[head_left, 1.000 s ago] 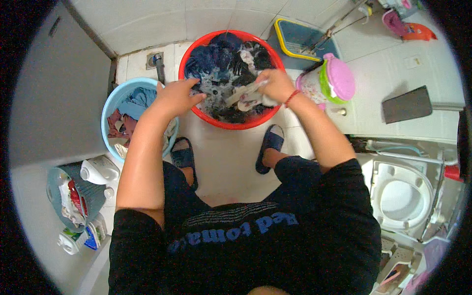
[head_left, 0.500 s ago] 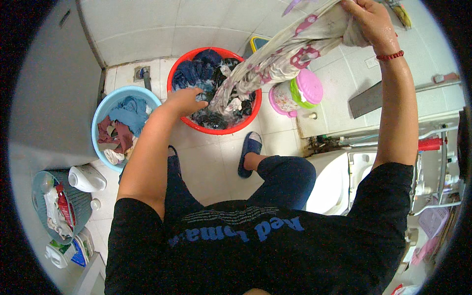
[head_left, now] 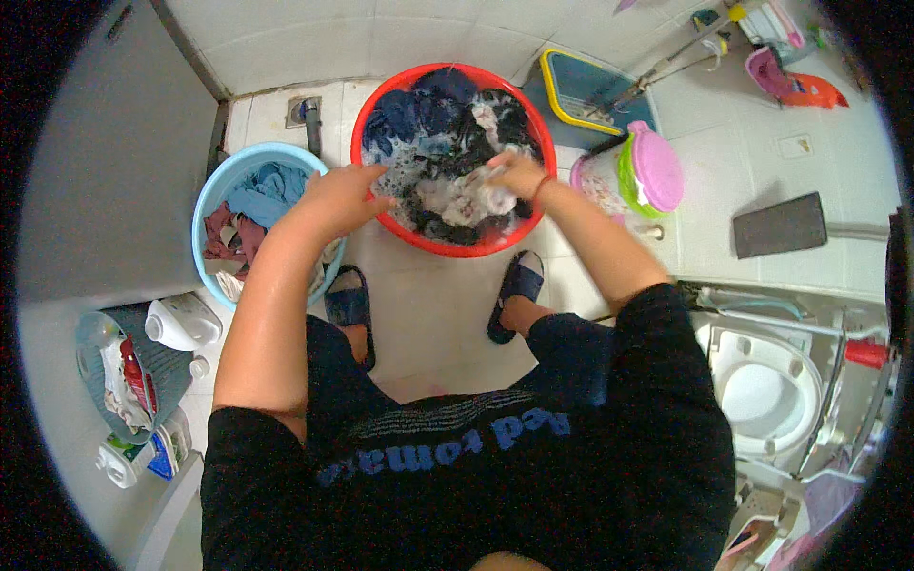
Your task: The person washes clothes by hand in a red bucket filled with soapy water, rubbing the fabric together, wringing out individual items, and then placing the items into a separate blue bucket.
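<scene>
A red basin (head_left: 359,143) stands on the floor ahead of me, holding soapy water and soaked clothes. Dark blue clothing (head_left: 419,109) lies in its far left part, with black fabric around it. In the near middle is a wet, bunched whitish cloth with pink patches (head_left: 462,202). My right hand (head_left: 520,178), a little blurred, grips this cloth low inside the basin's right side. Over the left rim hovers my left hand (head_left: 347,198), thumb and fingers apart, holding nothing.
To the left stands a light blue tub (head_left: 202,224) of clothes; behind it are a bottle basket (head_left: 95,347) and a white jug (head_left: 186,322). A pink-lidded bin (head_left: 657,169) and yellow-rimmed bucket (head_left: 550,86) stand right of the basin. A squat toilet (head_left: 762,400) is farther right.
My right hand has come down from high on the right, bringing the stretched cloth into the basin, where it now lies bunched. My left hand stays near the left rim.
</scene>
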Demonstrator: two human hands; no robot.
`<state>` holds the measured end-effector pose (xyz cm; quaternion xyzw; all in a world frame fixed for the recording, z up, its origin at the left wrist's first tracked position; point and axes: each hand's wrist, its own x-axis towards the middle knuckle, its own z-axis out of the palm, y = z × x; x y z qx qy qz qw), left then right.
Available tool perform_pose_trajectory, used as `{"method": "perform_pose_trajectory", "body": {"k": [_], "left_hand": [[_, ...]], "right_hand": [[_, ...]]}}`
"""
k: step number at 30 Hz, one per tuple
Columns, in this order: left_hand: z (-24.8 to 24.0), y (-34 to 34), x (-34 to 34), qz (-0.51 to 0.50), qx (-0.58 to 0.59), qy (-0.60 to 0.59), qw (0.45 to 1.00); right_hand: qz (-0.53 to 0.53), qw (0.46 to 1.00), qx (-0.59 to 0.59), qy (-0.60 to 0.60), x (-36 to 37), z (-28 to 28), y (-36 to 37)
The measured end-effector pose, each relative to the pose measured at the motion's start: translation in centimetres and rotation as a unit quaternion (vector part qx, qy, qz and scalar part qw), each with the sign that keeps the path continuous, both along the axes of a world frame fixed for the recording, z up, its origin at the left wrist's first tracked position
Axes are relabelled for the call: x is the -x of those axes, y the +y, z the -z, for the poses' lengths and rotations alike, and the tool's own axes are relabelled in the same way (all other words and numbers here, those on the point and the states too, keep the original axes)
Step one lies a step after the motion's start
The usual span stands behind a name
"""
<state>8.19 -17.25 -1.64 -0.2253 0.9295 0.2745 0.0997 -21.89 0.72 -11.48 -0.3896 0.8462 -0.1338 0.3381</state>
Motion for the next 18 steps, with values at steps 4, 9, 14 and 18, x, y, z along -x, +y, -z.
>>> {"method": "perform_pose_trajectory", "body": {"k": [4,9,14,18], "left_hand": [[0.1,-0.3,0.2,-0.012,0.024,-0.020,0.999],[0.4,0.7,1.2,0.026,0.024,-0.049,0.998],[0.8,1.4,1.9,0.041,0.011,-0.035,0.999],[0.5,1.9,2.1,0.049,0.050,-0.035,0.997]], "right_hand": [[-0.105,0.982,-0.038,0.150,-4.4,12.6,-0.2],[-0.174,0.959,-0.194,0.112,-7.8,19.6,0.3],[-0.267,0.921,-0.265,0.097,-3.5,24.0,0.4],[-0.250,0.923,-0.132,0.262,-4.7,20.7,2.0]]}}
